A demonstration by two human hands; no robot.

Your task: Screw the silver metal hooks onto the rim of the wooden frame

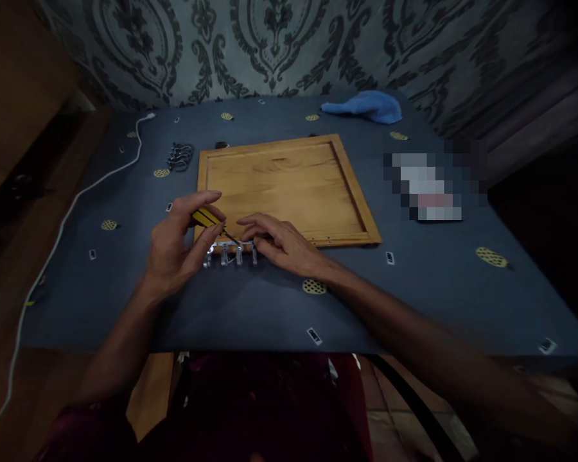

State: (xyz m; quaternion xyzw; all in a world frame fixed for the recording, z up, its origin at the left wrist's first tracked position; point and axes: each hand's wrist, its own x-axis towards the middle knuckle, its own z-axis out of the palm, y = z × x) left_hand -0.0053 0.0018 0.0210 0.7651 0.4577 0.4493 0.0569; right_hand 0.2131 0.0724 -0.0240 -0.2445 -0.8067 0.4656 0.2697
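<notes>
Yellow and black, the screwdriver [203, 217] sat in the left hand [171, 242], thumb and fingers bent around its handle, the shaft slanting down to the metal hooks [239, 256] at the near edge of the wooden panel [274, 186]. Partly curled, the right hand [285, 245] was at the row's right end; whether it gripped anything, I couldn't tell. The panel lay on the desk [438, 301], a blue cloth [368, 106] well behind it.
</notes>
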